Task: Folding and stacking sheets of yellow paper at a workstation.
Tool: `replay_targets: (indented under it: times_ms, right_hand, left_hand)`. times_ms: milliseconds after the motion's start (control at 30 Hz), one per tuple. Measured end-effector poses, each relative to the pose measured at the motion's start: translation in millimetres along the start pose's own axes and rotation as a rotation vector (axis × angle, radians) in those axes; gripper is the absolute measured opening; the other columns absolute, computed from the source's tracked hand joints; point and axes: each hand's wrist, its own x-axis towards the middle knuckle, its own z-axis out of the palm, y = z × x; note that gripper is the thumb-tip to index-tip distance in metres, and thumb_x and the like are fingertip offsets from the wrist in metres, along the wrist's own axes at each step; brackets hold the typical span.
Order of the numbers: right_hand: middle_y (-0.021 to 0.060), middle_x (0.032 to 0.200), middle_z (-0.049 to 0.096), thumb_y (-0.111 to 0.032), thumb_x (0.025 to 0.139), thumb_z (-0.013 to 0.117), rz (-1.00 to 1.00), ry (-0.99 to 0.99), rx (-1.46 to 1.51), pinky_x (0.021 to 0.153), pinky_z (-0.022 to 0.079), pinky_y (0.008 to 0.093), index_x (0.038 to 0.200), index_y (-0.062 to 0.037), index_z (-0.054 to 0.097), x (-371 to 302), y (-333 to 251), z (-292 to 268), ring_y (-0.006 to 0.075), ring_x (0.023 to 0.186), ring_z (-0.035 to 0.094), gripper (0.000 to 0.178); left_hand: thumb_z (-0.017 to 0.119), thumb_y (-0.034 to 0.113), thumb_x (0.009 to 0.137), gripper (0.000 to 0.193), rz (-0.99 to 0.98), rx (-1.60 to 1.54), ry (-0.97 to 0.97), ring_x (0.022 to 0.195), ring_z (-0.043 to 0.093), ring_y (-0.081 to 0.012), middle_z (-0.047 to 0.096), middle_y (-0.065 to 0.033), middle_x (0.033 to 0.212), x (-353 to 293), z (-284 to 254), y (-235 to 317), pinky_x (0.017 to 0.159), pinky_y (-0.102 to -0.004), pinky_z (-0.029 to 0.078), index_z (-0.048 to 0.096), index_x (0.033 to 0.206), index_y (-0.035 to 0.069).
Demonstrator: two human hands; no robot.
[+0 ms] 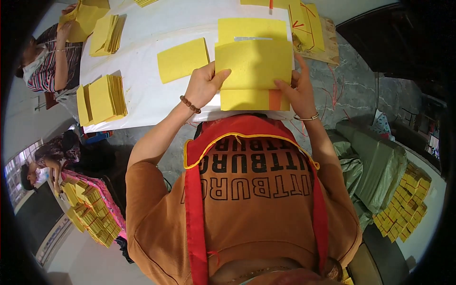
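Over the near edge of the white-covered table [142, 35], my left hand [207, 84] and my right hand [295, 89] grip a yellow paper sheet [251, 64] by its two sides. Both thumbs lie on top of it; the other fingers are partly hidden beneath. More yellow paper shows above and below this sheet, the lower part with an orange patch [275, 100]. A silvery strip [254, 38] peeks out along its top edge. To the left of my hands a flat yellow paper piece [183, 59] lies by itself.
Yellow paper stacks [112, 97] stand along the table's left side, where a co-worker [57, 61] handles yellow paper. Another person [50, 161] is beside piled yellow bundles [90, 209]. At right are a red-tied bundle [311, 28], a green-wrapped package [375, 166] and more bundles [403, 204].
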Motion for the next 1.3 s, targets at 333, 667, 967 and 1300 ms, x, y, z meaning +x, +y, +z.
replay_targets:
  times_ms: [333,667,967,1300]
  right_hand:
    - [-0.0017,0.066,0.053,-0.014,0.078,0.066,0.083,0.003,-0.178,0.052,0.037,0.0197,0.122,-0.004,0.053,13,19,-3,0.0031,0.057,0.041,0.047]
    - [0.0132,0.091,0.066,-0.016,0.077,0.067,0.088,0.02,-0.232,0.067,0.047,0.0253,0.12,-0.003,0.054,17,11,-3,0.0097,0.074,0.059,0.047]
    - [0.0143,0.09,0.066,-0.015,0.076,0.067,0.095,0.04,-0.201,0.066,0.048,0.0257,0.118,-0.0029,0.055,14,6,2,0.0128,0.073,0.062,0.046]
    - [0.0055,0.137,0.038,-0.036,0.076,0.062,-0.512,-0.251,-1.056,0.102,0.019,0.0521,0.127,-0.0109,0.048,-32,-2,-5,0.0234,0.126,0.036,0.058]
  left_hand:
    - [0.061,0.012,0.084,0.024,-0.172,-0.237,-0.065,0.051,0.04,-0.0031,0.051,0.0016,0.062,14,-4,9,0.044,-0.0205,0.031,0.05,0.102,-0.001]
    - [0.066,0.028,0.078,0.049,0.665,0.808,0.386,0.101,0.052,-0.0227,0.053,-0.0154,0.111,10,-9,38,0.082,-0.0408,0.041,0.049,0.118,0.006]
    - [0.061,0.044,0.076,0.07,0.732,0.906,-0.338,0.131,0.026,-0.0287,0.034,-0.0086,0.139,-2,23,26,0.106,-0.0486,0.019,0.037,0.134,0.016]
    - [0.064,0.043,0.074,0.07,0.708,0.887,-0.34,0.131,0.025,-0.0287,0.034,-0.0085,0.139,-1,25,22,0.105,-0.0493,0.019,0.039,0.133,0.015]
